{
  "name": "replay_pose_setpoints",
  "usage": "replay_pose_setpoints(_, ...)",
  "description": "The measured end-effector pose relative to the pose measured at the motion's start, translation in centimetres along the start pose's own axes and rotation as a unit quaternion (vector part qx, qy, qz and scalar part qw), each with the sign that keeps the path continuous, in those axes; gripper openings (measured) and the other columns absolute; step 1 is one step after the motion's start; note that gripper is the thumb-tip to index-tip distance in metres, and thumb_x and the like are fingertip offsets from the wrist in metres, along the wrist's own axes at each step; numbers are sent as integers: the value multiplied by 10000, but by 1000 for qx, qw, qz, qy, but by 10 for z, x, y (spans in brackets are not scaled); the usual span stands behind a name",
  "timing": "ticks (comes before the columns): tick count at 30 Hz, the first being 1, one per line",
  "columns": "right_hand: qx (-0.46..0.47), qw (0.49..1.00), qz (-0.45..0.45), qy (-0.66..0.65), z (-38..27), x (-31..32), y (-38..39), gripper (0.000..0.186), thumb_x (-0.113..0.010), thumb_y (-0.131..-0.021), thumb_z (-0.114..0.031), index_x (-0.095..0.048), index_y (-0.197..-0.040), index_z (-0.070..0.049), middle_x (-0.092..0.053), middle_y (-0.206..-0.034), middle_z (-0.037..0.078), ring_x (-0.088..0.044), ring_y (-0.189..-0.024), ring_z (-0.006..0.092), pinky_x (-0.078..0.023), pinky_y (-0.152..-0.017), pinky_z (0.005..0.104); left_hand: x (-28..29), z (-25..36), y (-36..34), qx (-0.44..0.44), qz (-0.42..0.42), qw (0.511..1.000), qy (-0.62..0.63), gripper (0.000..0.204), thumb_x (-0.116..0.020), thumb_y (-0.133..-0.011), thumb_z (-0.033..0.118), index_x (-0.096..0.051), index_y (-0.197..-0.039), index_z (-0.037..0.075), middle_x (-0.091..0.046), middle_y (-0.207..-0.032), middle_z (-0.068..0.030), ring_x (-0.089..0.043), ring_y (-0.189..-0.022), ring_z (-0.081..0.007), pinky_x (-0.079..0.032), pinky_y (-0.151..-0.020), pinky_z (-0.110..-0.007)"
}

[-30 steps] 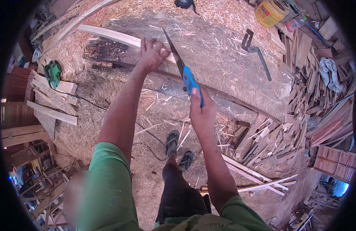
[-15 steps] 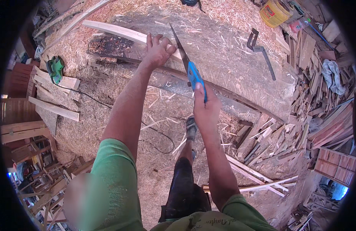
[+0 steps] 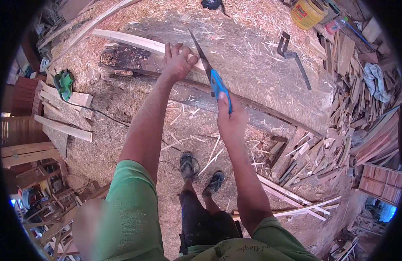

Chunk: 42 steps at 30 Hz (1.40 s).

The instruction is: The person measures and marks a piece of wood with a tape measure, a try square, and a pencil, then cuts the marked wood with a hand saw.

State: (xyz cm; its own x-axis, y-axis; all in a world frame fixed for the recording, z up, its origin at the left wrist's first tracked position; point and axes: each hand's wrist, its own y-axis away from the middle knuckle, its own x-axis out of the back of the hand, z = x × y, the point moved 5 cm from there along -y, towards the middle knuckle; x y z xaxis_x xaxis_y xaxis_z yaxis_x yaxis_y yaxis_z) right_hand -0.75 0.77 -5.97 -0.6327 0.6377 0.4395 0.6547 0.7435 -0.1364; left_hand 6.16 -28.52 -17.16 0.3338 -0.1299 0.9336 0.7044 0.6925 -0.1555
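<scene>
My left hand [image 3: 180, 66] grips a pale, slightly curved wooden strip [image 3: 129, 40] near its right end, its fingers over the far edge. The strip lies across a worn workbench [image 3: 253, 61] and runs off to the upper left. My right hand [image 3: 232, 122] is closed round the blue handle of a handsaw [image 3: 219, 85]. Its dark, tapered blade points up and away, crossing the strip just right of my left hand. Where the teeth meet the wood is too small to make out.
A metal clamp [image 3: 292, 55] and a black tape measure [image 3: 211, 4] lie on the bench. Beyond stands a yellow bucket [image 3: 307, 15]. Offcuts [image 3: 340, 104] pile up at right. To the left, a green power tool [image 3: 64, 83] with a cord rests on boards [image 3: 63, 128]. Shavings cover the floor.
The saw has shifted slightly up and left along its stroke. My legs have moved, and both feet now show below the bench. My left hand keeps its place on the strip.
</scene>
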Motion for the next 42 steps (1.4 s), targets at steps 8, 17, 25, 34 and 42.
replay_pose_setpoints(8,-92,994,-7,-58,13,39,108,378,-598,-1035,-251,-655,-1318,-6,-691,-757,132,-621,-602,130,-485,-566,314,-10,-19,15,-83,157,979,-102,303,-533,-1015,331,-654,-1293,333,-564,-1285,-86,-411,-1380,-412,-137,-1191,-715)
replay_pose_setpoints(17,-7,999,28,-17,13,-2,4,345,-541,-1071,-276,-685,-1169,23,-543,-666,40,-490,-592,87,-386,-530,304,-26,6,-2,8,-6,1000,22,490,-559,-986,575,-605,-1309,209,-297,-1611,-194,-13,-1538,-509,-145,-1178,-742)
replay_pose_setpoints(25,-49,998,38,9,22,46,103,392,-544,-1053,-284,-668,-1234,41,-532,-628,32,-496,-539,97,-396,-507,296,-22,10,7,11,-11,1000,16,483,-544,-997,565,-599,-1322,212,-274,-1640,-179,-22,-1547,-502,-158,-1180,-733)
replay_pose_setpoints(34,-76,997,-12,-21,10,6,56,371,-549,-1056,-267,-663,-1249,29,-575,-683,111,-530,-591,124,-407,-545,303,0,-9,13,27,-27,999,5,468,-552,-994,562,-607,-1292,205,-301,-1617,-191,-42,-1540,-509,-151,-1176,-736)
replay_pose_setpoints(42,-50,998,29,-24,3,12,48,359,-565,-1046,-238,-668,-1254,35,-574,-667,88,-521,-585,106,-422,-540,308,5,7,12,14,7,1000,4,476,-568,-983,579,-615,-1270,202,-308,-1606,-182,-44,-1538,-506,-142,-1182,-734)
